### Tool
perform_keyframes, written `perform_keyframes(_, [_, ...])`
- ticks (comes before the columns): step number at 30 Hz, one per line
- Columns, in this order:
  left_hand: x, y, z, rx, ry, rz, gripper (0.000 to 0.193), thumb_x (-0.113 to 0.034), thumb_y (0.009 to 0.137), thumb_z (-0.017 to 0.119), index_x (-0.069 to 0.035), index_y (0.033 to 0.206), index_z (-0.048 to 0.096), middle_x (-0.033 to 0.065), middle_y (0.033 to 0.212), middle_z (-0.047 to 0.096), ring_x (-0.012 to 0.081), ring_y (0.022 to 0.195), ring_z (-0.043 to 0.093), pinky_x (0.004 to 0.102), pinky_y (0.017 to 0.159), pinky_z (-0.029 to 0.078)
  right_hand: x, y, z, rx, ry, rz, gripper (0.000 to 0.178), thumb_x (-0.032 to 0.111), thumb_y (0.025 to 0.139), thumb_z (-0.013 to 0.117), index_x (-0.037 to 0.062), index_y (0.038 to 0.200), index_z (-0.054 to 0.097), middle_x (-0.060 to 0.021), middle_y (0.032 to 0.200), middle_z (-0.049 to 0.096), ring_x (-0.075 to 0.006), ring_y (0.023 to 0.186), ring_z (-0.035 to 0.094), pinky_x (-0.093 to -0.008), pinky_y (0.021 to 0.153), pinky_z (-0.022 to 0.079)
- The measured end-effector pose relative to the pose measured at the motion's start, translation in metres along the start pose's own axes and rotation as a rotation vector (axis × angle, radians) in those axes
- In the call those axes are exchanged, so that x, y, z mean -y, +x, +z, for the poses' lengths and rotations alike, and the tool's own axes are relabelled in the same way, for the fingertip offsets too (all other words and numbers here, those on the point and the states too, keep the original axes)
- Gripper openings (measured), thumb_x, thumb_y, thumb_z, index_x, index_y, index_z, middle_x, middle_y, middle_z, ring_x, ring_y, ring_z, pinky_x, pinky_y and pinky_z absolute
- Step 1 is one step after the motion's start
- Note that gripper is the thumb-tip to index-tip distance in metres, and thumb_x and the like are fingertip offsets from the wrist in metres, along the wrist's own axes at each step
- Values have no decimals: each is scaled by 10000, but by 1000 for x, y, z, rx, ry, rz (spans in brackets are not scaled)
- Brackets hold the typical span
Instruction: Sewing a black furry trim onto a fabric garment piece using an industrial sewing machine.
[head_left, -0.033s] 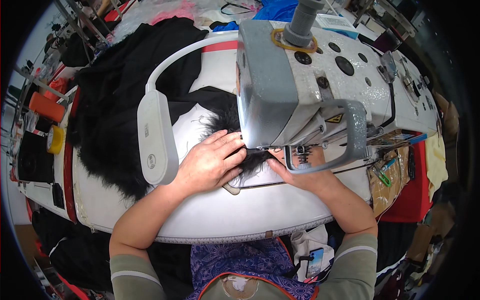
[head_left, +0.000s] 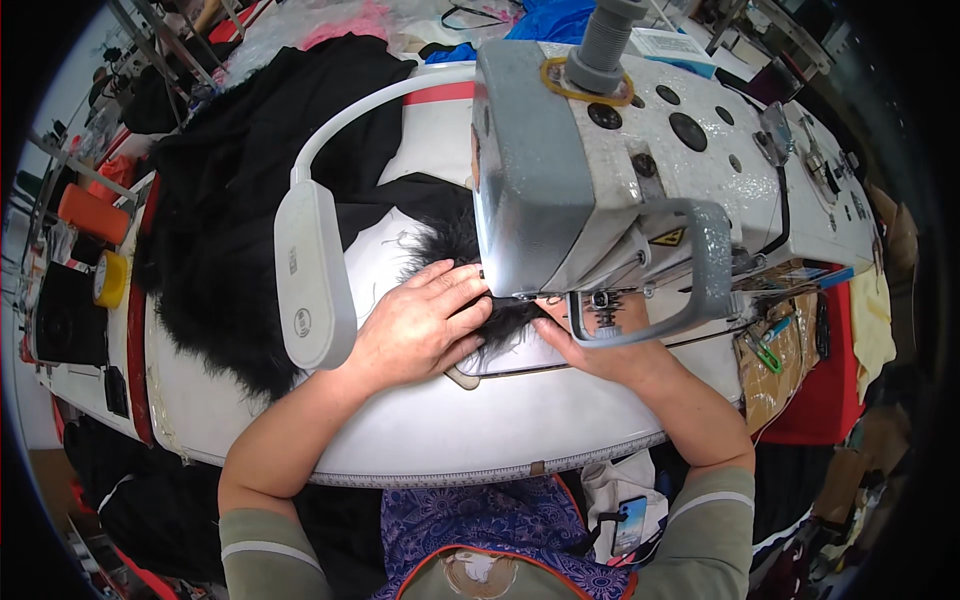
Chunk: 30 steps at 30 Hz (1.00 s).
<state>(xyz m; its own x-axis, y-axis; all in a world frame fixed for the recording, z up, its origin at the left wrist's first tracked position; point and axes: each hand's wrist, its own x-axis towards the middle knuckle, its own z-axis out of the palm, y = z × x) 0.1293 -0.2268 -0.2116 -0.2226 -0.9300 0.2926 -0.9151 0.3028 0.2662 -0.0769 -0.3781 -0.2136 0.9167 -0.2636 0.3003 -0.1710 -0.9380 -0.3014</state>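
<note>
Under the head of a grey and white sewing machine (head_left: 530, 180) lies a black garment (head_left: 330, 110) with feathery trim (head_left: 440, 245). My left hand (head_left: 425, 325) rests on the trim left of the needle area, its fingers stretched out and pressing it down. On the other side, my right hand (head_left: 590, 345) touches the trim's edge with its thumb. The grey machine guard (head_left: 715, 270) and the machine head hide most of that hand's fingers. The needle and the stitching point cannot be made out behind the head.
A white lamp (head_left: 315, 275) on a curved arm hangs left of my left hand. Green-handled snips (head_left: 768, 358) lie on brown wrapping at the right. Yellow tape (head_left: 110, 278) and an orange cylinder (head_left: 92, 212) stand at the far left. A measuring tape (head_left: 480, 474) lines the table's front edge.
</note>
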Motion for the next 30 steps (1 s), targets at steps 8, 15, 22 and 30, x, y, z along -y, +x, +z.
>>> perform_keyframes(8, [2,-3,2,10,-21,-24,439,-232,784,706,-44,1168,604,120,1203,582,274,1224,520,442,1046,404,-5,-4,8,-79,-90,-88,279,246,753,746,132,1007,716,-49,923,696,-254,795,671,-390,700,531])
perform_keyframes(15, [2,0,0,57,-47,-47,419,-259,793,699,-62,1155,625,100,1246,575,270,1258,489,475,1041,394,-6,-4,7,30,-89,-30,300,274,766,730,140,1034,710,-57,963,684,-272,895,646,-434,814,494])
perform_keyframes(22, [1,-2,-1,94,-17,-68,432,-295,810,689,-72,1173,613,100,1290,549,276,1314,441,514,1066,376,-5,-4,8,49,-55,28,289,281,768,721,143,1021,705,-54,1010,669,-287,950,623,-460,857,462])
perform_keyframes(30, [0,1,-4,171,-24,-104,479,-317,809,687,-77,1208,577,97,1309,533,287,1329,422,527,1078,364,-6,-5,10,47,-49,43,281,274,772,718,146,1022,705,-50,1007,671,-284,954,621,-458,863,457])
